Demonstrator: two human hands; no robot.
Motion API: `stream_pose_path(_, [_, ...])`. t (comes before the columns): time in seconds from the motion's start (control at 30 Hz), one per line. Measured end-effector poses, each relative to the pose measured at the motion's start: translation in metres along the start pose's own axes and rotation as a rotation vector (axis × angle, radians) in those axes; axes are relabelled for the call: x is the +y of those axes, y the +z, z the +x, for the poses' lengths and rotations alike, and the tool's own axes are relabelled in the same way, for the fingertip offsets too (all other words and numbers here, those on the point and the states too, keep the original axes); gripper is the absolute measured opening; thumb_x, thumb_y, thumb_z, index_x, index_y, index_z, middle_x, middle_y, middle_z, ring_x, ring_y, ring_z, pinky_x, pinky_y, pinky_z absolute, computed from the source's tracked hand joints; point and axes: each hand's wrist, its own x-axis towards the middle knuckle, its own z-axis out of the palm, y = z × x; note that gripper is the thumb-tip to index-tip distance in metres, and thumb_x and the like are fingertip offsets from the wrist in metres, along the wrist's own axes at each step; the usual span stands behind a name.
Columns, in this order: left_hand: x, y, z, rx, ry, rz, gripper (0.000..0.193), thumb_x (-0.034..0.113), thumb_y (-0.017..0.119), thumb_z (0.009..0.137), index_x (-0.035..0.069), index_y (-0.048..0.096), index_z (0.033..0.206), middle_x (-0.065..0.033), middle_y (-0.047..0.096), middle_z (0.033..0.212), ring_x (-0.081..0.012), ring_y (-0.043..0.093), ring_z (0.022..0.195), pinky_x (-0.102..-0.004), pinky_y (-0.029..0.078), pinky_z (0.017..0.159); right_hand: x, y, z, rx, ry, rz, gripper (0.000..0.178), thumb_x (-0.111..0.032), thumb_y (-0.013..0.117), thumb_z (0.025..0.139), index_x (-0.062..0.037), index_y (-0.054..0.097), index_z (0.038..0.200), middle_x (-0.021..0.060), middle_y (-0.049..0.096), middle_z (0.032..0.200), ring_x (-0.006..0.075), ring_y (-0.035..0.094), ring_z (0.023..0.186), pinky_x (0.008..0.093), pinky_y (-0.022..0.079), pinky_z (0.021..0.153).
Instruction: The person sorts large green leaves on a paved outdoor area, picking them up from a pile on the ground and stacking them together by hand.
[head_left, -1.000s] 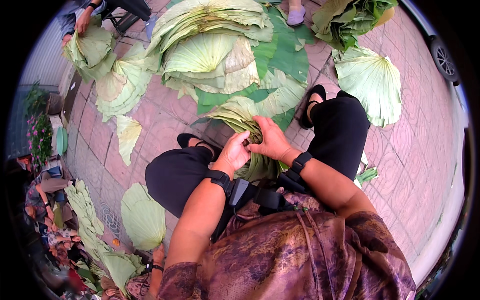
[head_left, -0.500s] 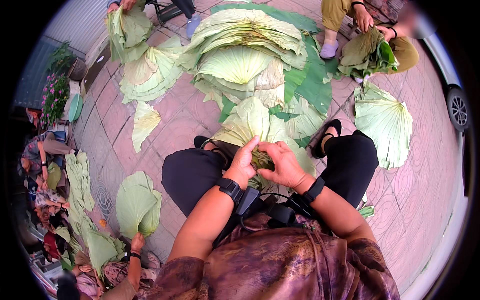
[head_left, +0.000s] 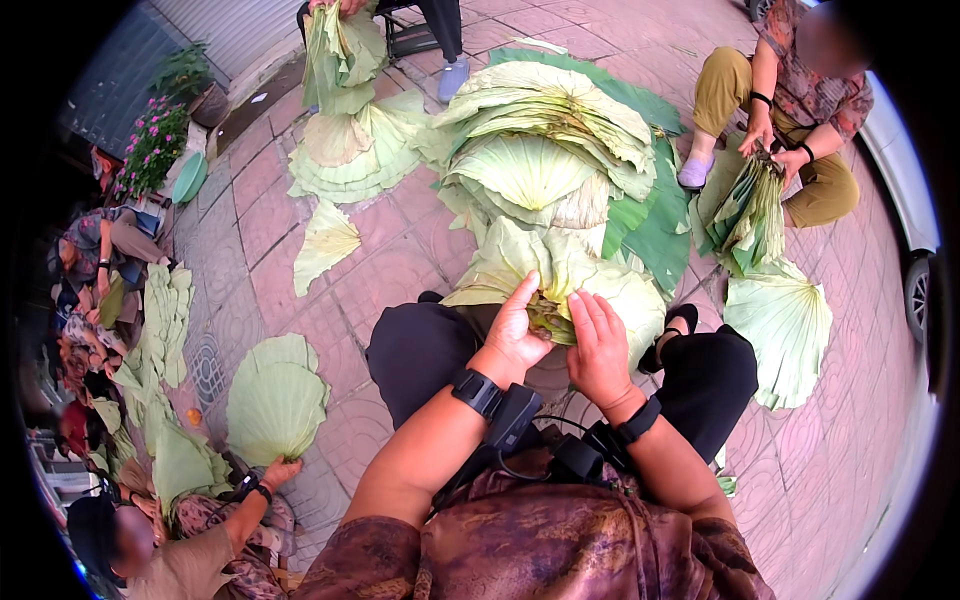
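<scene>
A bundle of pale green dried lotus leaves [head_left: 625, 290] spreads out between my knees, its gathered brownish ends towards me. My left hand [head_left: 517, 335] is closed round the left side of these bunched ends, thumb uppermost. On the other side my right hand [head_left: 598, 345] has its fingers stretched out, resting against the bundle's edge; its palm is partly hidden. Just beyond lies a thick stack of lotus leaves [head_left: 560, 110], over greener leaves [head_left: 668, 215] on the paving.
Far right, a person [head_left: 800, 110] holds a leaf bundle [head_left: 748, 215] above a leaf pile [head_left: 778, 330]. Another person [head_left: 345, 5] handles leaves at the far left. At lower left a person's hand [head_left: 282, 470] touches a leaf fan [head_left: 280, 400]. A car [head_left: 905, 180] stands at right.
My right hand's fingers, curled at the gathered ends before, are now straightened along the bundle's side. The leaves fan wider. The whole view has shifted, and the far-right person's bundle hangs down more.
</scene>
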Motion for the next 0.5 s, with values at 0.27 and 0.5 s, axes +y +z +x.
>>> stream_pose_path(0.27, [0.033,0.044,-0.02,-0.063,0.188,0.163,0.026,0.011,0.057,0.085,-0.001,0.057,0.109,-0.0135,0.063,0.103,-0.0273,0.061,0.093,-0.0414,0.05,0.086,-0.011,-0.022,0.004,0.215,-0.033,0.103,0.068,-0.005,0.065,0.064,-0.0009,0.044,0.128,0.0217,0.044,0.132,0.0395,0.045,0.118,0.0462,0.035,0.1])
stream_pose_path(0.5, [0.131,0.051,-0.074,-0.212,0.545,0.012,0.028,0.008,0.058,0.083,-0.002,0.056,0.109,-0.0151,0.062,0.109,-0.0308,0.059,0.101,-0.0442,0.045,0.092,0.035,0.001,-0.038,0.135,0.218,0.186,0.062,-0.003,0.063,0.072,-0.0035,0.043,0.13,0.0216,0.042,0.134,0.0375,0.048,0.115,0.0403,0.041,0.095])
